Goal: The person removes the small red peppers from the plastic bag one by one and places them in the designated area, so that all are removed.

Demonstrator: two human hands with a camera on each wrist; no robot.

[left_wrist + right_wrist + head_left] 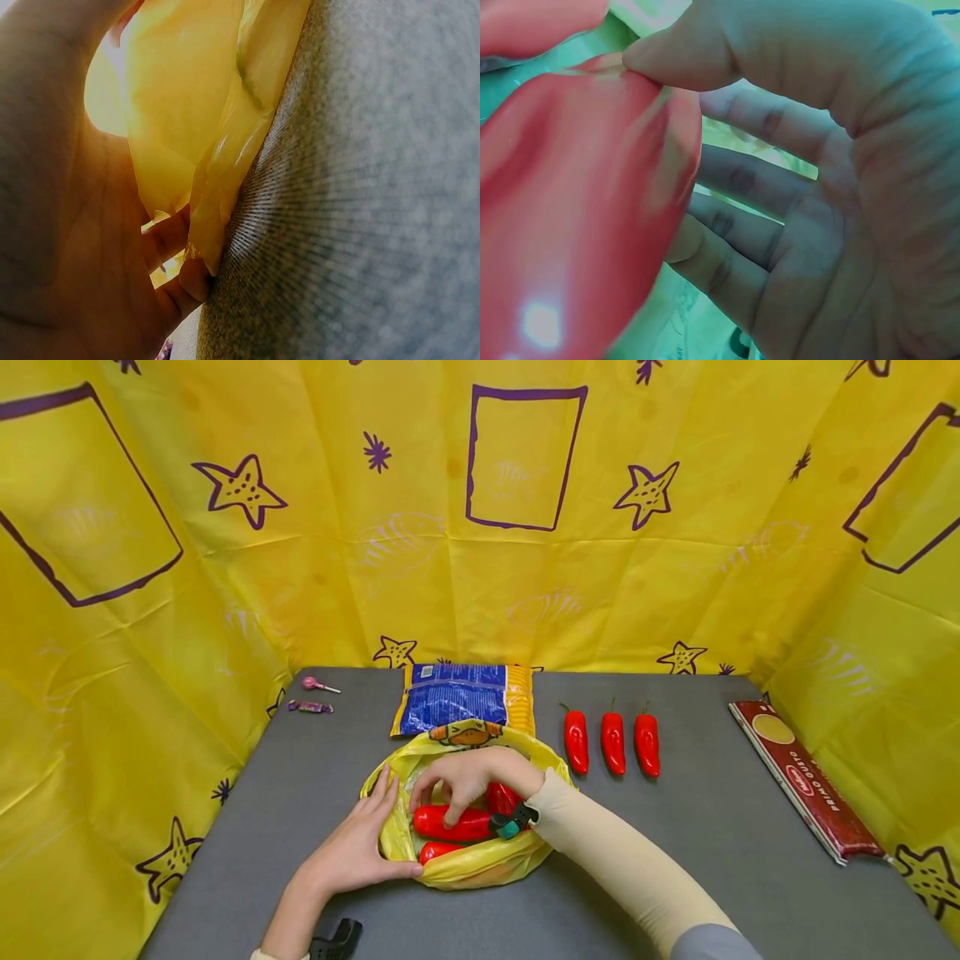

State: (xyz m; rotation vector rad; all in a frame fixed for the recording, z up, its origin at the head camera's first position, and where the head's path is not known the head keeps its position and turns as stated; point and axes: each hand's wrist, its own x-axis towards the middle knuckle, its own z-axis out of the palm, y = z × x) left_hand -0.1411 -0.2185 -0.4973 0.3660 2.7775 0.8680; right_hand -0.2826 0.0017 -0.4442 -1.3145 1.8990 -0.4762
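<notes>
A yellow plastic bag [487, 875] stands open-mouthed on the table, with several red peppers inside. My left hand [356, 843] holds the bag's left side, thumb at the front and fingers along the rim. In the left wrist view, the fingers curl against the yellow plastic [180, 97]. My right hand [461, 777] reaches into the bag and grips a red pepper [468, 828], which lies sideways. The right wrist view shows the thumb on this pepper [577, 202] and fingertips at its side. Another red pepper [438, 852] lies in front of it, partly hidden by the bag.
Three red peppers [612, 743] lie in a row right of the bag. Behind it lies a blue and yellow packet [457, 697]. A long red packet [810, 785] is at the right edge. A pink lollipop [318, 684] and a purple-wrapped candy [310, 707] lie at the back left.
</notes>
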